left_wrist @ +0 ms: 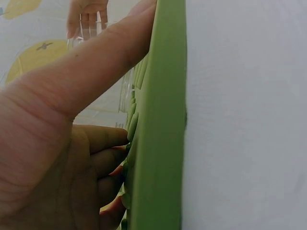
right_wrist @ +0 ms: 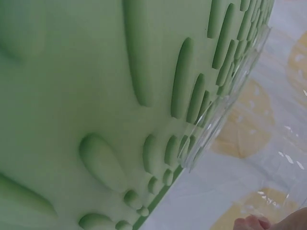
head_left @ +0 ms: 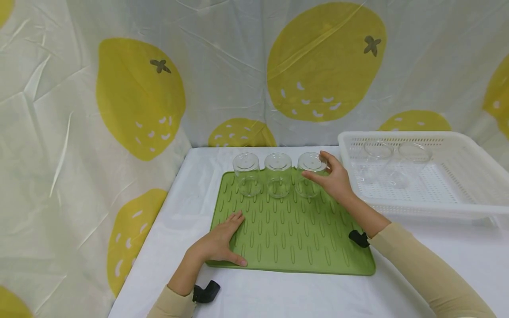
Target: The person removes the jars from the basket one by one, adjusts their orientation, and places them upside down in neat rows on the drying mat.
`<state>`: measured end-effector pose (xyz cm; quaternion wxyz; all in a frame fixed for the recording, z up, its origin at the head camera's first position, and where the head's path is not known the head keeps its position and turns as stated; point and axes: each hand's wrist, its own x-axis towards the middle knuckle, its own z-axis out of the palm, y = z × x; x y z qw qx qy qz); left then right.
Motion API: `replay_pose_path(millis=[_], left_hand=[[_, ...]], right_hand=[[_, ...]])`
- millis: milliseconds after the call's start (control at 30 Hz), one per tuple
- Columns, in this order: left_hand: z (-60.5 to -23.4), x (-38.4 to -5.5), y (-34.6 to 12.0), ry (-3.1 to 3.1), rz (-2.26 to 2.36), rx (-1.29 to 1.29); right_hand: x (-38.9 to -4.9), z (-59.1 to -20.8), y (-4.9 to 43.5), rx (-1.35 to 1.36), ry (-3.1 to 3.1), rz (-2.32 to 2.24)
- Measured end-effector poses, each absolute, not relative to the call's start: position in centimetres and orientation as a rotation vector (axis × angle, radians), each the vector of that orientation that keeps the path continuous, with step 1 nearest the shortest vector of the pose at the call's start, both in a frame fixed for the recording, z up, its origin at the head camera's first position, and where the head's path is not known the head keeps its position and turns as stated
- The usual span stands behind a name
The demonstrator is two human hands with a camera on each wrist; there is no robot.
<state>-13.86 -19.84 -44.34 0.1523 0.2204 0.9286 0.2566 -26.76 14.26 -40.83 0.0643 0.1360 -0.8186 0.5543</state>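
Left hand (head_left: 220, 240) splays over mat (head_left: 286, 232); right hand (head_left: 337, 179) pinches rightmost glass (head_left: 308, 187) there between fingertips (head_left: 310, 175).

1. A pale, creased backdrop (head_left: 226, 66) hangs at the back and along the left side.
2. Its two largest lemon prints (head_left: 326, 62) are yellow, each with a dark cross-shaped mark and white flecks.
3. A white cloth (head_left: 294, 293) covers the table, meeting the backdrop at the rear.
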Motion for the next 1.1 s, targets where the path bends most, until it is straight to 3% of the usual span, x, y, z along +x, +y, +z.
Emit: replay_pose_path(millis=[433, 1100], left_hand=[[-44.4, -13.7, -19.8, 2.665, 0.738, 0.614], [-44.5, -13.8, -19.8, 2.659, 0.737, 0.615]], right_hand=[[-25.9, -39.7, 14.2, 0.400, -2.425, 1.431], [-22.1, -36.7, 17.6, 0.404, -2.333, 1.530]])
